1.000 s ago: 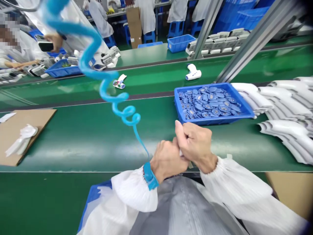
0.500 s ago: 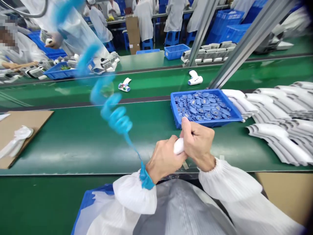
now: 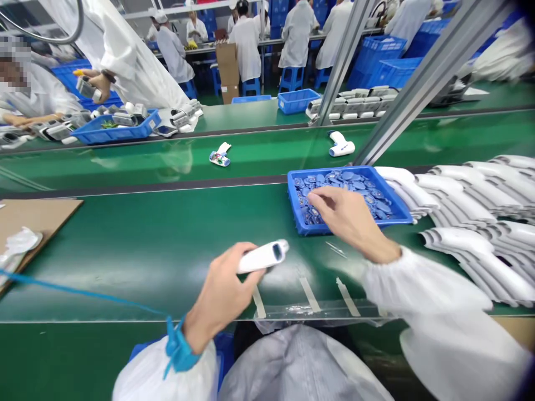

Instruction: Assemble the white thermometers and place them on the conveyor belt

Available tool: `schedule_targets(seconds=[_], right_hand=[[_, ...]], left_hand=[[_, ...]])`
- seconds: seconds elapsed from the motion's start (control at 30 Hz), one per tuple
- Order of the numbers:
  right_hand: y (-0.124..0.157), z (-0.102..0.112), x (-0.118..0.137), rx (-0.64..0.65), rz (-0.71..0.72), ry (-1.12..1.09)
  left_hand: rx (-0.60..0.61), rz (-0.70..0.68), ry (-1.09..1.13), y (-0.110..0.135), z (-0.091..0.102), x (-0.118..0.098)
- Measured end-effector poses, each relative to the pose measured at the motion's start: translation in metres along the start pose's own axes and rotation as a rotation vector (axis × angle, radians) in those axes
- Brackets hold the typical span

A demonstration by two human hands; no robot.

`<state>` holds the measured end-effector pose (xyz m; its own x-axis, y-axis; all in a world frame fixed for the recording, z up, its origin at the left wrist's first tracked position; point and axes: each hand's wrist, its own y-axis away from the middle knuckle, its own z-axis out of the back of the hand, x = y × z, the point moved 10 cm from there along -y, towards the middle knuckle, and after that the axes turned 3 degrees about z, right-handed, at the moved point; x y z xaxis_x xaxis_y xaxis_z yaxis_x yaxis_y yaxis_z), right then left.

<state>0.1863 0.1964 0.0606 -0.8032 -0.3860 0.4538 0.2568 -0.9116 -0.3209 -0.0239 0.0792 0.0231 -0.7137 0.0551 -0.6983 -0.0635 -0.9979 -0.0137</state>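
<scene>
The person's left hand (image 3: pixel 221 295) is gripping a white thermometer housing (image 3: pixel 263 256) at seven o'clock from the blue plastic tray (image 3: pixel 351 170), while the right hand (image 3: pixel 346 220) is holding its open fingers over the blue parts (image 3: pixel 340 192), apparently picking one, so the next move calls for closing on it.

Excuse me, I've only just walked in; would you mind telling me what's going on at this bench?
At a green assembly bench, a person grips a white thermometer-style housing in their left hand, which wears a blue wrist strap. Their right hand rests on small blue parts in a blue plastic tray, with stacked white housings to its right. Further off, a co-worker's hand holds another device.
</scene>
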Motion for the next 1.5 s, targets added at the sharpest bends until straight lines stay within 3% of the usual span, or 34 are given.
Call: schedule_targets(seconds=[0.07,0.13,0.23,0.3,0.4,0.5,0.6,0.67,0.77,0.93,1.03,1.2,1.3,1.5], right_hand=[[-0.030,-0.010,-0.021,0.045,0.041,0.084],[-0.055,-0.026,-0.032,0.080,0.078,0.112],[-0.078,-0.052,-0.031,0.141,0.147,0.126],[-0.084,-0.060,-0.027,0.162,0.171,0.113],[-0.084,-0.048,-0.025,0.134,0.158,0.087],[-0.071,-0.019,-0.023,0.051,0.115,0.056],[-0.043,0.000,-0.021,0.022,0.002,-0.094],[-0.019,-0.001,-0.015,0.055,-0.115,-0.360],[0.014,-0.015,0.009,0.129,-0.219,-0.767],[0.042,-0.026,0.041,0.182,-0.221,-0.978],[0.049,-0.020,0.045,0.126,-0.159,-0.961],[0.058,-0.005,0.053,-0.029,0.056,-0.540],[0.064,-0.003,0.057,-0.124,0.151,-0.423],[0.066,-0.008,0.057,-0.053,0.172,-0.408]], left_hand=[[-0.041,-0.029,-0.190,-0.006,0.014,0.008],[-0.017,-0.085,-0.447,-0.014,0.010,0.008],[0.010,-0.122,-0.733,-0.025,-0.002,0.004],[-0.026,-0.054,-0.754,-0.032,0.001,0.010],[-0.120,0.129,-0.492,-0.038,0.025,0.035],[-0.279,0.298,0.017,-0.033,0.057,0.070],[-0.351,0.306,0.423,-0.030,0.071,0.081],[-0.305,0.255,0.483,-0.033,0.067,0.069],[-0.180,0.156,0.281,-0.038,0.047,0.033],[0.062,-0.046,-0.118,-0.041,-0.003,-0.026],[0.122,-0.085,-0.185,-0.040,-0.017,-0.039],[0.169,-0.150,-0.335,-0.039,-0.027,-0.043],[0.191,-0.165,-0.351,-0.039,-0.033,-0.044],[0.230,-0.187,-0.332,-0.038,-0.036,-0.051]])
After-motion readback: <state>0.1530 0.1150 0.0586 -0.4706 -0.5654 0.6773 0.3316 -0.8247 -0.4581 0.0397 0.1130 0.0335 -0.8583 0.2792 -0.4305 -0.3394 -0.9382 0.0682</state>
